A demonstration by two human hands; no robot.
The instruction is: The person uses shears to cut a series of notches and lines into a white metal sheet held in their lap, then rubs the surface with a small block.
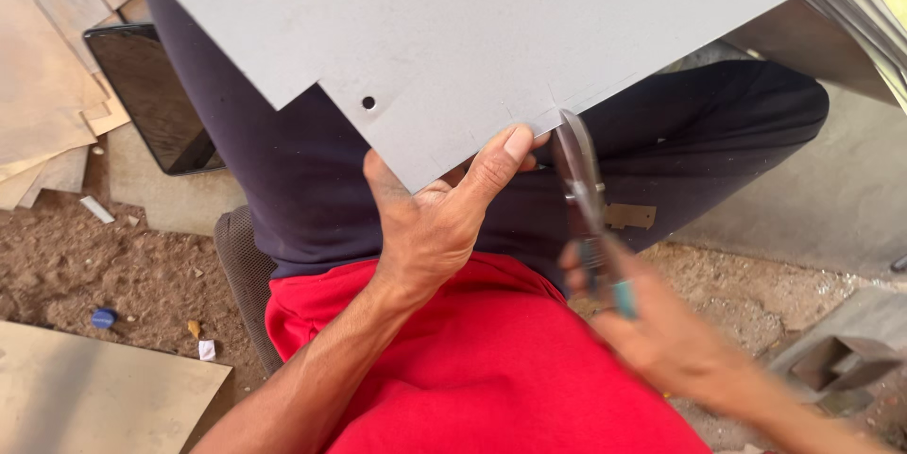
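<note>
My left hand [430, 227] pinched the lower edge of the grey metal sheet [472, 29] filling the upper frame, thumb on top. My right hand [652, 331], blurred at lower right, squeezed tin snips [581, 189] biting that edge.

Bare dirt floor [85, 270], littered with small scraps. Tan boards [42, 85] stacked at upper left, another board [94, 388] laid at lower left. Dark glossy panel [151, 100] beside concrete slab [831, 199]. Warm daylight.
</note>
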